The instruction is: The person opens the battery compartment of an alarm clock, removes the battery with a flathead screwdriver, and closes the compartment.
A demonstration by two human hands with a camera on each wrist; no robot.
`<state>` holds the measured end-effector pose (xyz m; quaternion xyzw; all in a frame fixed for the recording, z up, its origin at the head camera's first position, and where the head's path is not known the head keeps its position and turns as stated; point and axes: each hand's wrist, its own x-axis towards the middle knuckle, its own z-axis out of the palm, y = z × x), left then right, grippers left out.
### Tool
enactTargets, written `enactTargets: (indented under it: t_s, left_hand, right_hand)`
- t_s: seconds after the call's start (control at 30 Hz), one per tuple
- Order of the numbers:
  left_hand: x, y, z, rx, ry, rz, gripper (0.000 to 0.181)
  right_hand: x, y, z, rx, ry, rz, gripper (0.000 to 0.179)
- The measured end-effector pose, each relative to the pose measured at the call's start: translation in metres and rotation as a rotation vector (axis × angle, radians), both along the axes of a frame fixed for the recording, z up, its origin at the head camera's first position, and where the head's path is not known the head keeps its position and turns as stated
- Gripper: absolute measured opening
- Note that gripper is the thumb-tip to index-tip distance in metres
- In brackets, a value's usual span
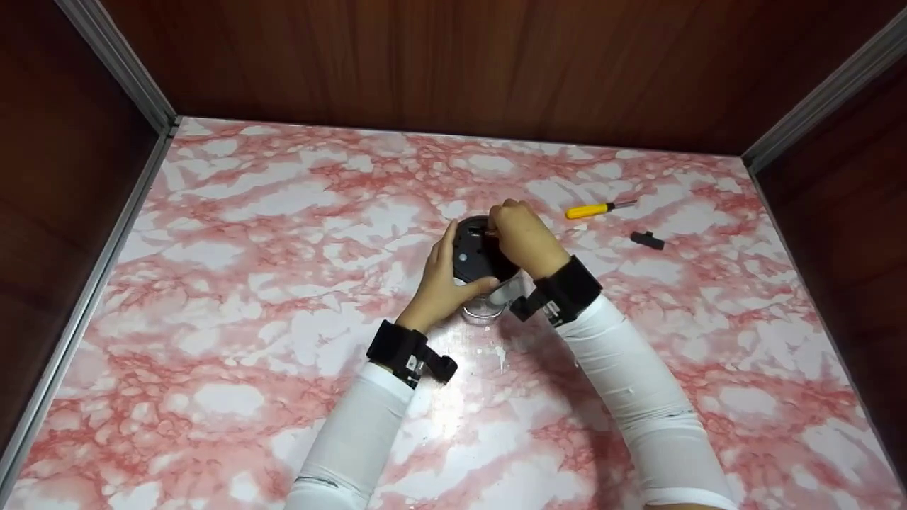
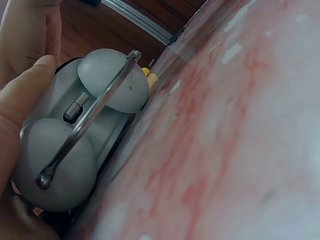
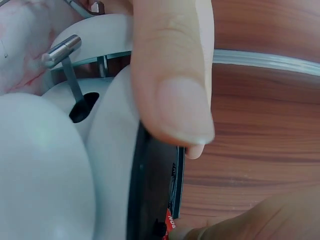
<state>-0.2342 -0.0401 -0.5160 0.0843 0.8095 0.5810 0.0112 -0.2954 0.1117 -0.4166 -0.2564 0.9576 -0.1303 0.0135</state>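
A: ok what's the hand count?
B: two lol, one left hand (image 1: 445,283) and one right hand (image 1: 523,237). also two sleeves (image 1: 354,432) (image 1: 634,382) and two black wrist straps (image 1: 397,348) (image 1: 570,289).
A: and between them?
B: just one clock (image 1: 476,268), but two bells (image 2: 97,75) (image 2: 70,175) on it, plus one handle (image 2: 90,116) and one hammer (image 2: 77,105). one red bit (image 3: 168,222) showing too.
A: anything loose?
B: two things: one screwdriver (image 1: 589,211), one small black piece (image 1: 648,241).

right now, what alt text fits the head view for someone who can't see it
A person's left hand grips an alarm clock, its black back facing up, while the right hand reaches over that back. To the right, a yellow-handled screwdriver and a small black part lie on a red-and-white marbled tabletop.
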Motion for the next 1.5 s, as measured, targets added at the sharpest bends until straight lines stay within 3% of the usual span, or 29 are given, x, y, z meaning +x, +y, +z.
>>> enactTargets:
  t_s: [0.4,0.67,0.93,1.5]
  left_hand:
    - [0.0,0.0,0.002,-0.007,-0.013,-0.001,0.116]
    - [-0.001,0.0,0.001,-0.01,-0.01,-0.001,0.116]
    - [-0.001,0.0,0.0,-0.004,0.014,0.002,0.116]
    - [0.0,0.001,-0.001,-0.003,0.014,0.013,0.117]
  right_hand:
    - [0.002,0.005,-0.001,-0.048,0.043,0.023,0.004]
    - [0.001,0.011,-0.001,-0.097,0.026,0.018,0.004]
    - [-0.001,0.024,-0.003,-0.147,0.09,0.034,0.01]
    - [-0.007,0.049,-0.011,-0.201,0.118,0.01,0.011]
